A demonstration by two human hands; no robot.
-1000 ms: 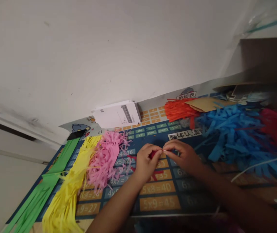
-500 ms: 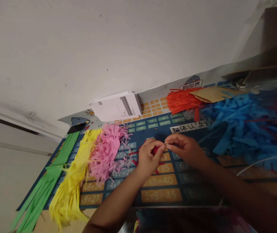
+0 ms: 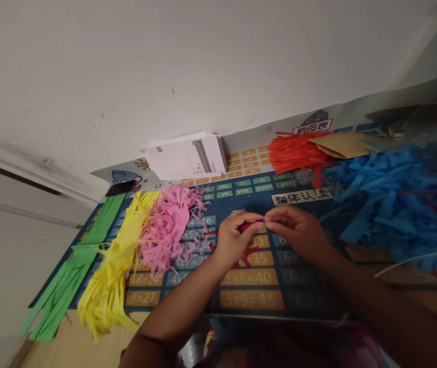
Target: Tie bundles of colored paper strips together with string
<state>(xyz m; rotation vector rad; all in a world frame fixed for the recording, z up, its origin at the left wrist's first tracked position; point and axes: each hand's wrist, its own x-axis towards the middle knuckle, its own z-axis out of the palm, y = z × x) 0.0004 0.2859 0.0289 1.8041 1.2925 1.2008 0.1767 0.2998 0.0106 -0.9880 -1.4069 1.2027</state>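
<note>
Desk (image 3: 68, 347) against a pale wall (image 3: 164, 61), covered by a blue printed mat of multiplication tables (image 3: 249, 299); lighting is dim.

Fingers: the left hand (image 3: 233, 243) and right hand (image 3: 298, 232) meet at the centre of the mat, fingertips touching. The left fingers (image 3: 254, 224) are closed narrowly round a small red paper piece (image 3: 246, 226). The right fingers (image 3: 275, 223) are pinched tight on its end at 3 o'clock of it. Whether anything else is pinched there is too small to tell. The piece is held just above the mat, not resting on it.

Directly under the hands, at 6 o'clock, lie a few loose red strips (image 3: 247, 255).

Outward, taking the hands as centre:
- 9 o'clock: pink strips (image 3: 168, 225) in a heap, then yellow strips (image 3: 114, 276), then green strips (image 3: 72, 276) at the mat's edge.
- 11 o'clock: white paper stack (image 3: 187, 156) against the wall, with a small black object (image 3: 120, 188) further left.
- 1 o'clock: orange strips (image 3: 297, 153), partly under a brown paper sheet (image 3: 346, 144).
- 3 o'clock: large heap of blue strips (image 3: 387, 204), with a white cord (image 3: 413, 258) below it.

Assessment: cutting looks complete, since every colour already lies in strips. Only one red piece is being worked. No finished pieces are visible, so most of the handwork appears to be outstanding.
</note>
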